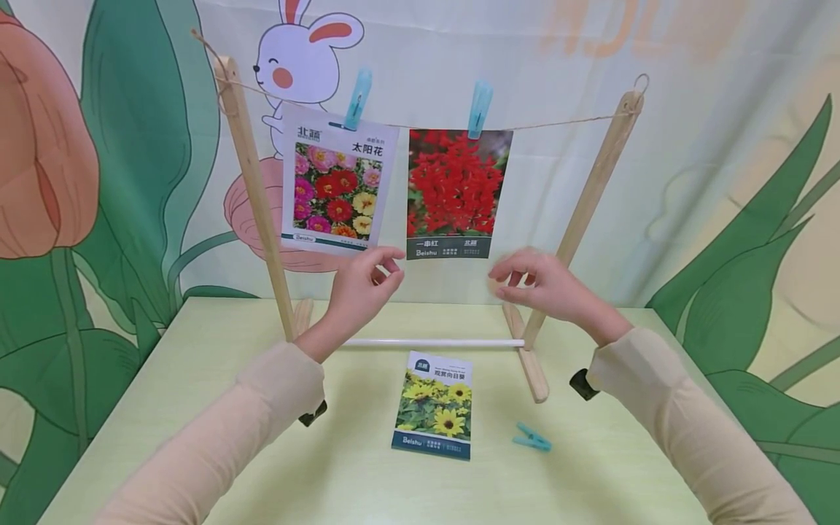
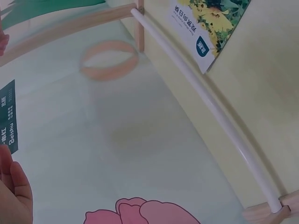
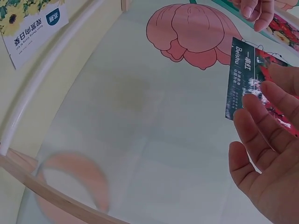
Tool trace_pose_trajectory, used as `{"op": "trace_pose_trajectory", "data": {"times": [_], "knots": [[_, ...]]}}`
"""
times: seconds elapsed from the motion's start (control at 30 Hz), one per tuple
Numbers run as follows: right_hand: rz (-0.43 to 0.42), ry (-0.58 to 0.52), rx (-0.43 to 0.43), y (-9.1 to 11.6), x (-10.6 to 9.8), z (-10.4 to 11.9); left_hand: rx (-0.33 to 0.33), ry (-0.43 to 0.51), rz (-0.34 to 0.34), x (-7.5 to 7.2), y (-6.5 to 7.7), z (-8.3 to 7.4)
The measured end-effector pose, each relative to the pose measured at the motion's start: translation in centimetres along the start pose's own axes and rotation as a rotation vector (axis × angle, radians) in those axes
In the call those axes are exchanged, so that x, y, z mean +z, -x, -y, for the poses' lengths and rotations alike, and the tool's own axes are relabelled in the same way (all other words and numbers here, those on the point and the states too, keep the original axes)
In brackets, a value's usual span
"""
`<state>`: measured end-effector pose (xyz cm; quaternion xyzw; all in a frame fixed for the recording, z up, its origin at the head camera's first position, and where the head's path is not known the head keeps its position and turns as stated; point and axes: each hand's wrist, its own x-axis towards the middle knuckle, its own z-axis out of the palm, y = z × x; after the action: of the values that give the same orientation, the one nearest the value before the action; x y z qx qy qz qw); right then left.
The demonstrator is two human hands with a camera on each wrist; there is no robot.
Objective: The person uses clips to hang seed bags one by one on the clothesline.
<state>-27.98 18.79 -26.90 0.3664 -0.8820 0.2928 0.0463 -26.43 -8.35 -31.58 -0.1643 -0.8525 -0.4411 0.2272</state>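
Red packet (image 1: 453,193) hangs on line (image 1: 567,122), lower edge above table (image 1: 354,467). Left hand (image 1: 364,284) at its lower left corner, fingers loosely bent, nothing held; contact can't be told. Right hand (image 1: 545,284) near lower right corner, fingers relaxed and parted, nothing held. Narrow gap to mixed-flower packet (image 1: 336,189); wider to right post (image 1: 590,200).

Count: packets three, two hung, sunflower packet (image 1: 433,408) flat on table; pegs (image 1: 533,437) three, two up, one on table.
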Motion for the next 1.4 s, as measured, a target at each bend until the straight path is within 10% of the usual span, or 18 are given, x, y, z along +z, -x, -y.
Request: {"op": "trace_pose_trajectory", "data": {"times": [1.4], "knots": [[0.101, -0.064, 0.176, 2.3, 2.8, -1.9, -0.084, -0.052, 0.082, 0.9, 2.2, 1.7]]}}
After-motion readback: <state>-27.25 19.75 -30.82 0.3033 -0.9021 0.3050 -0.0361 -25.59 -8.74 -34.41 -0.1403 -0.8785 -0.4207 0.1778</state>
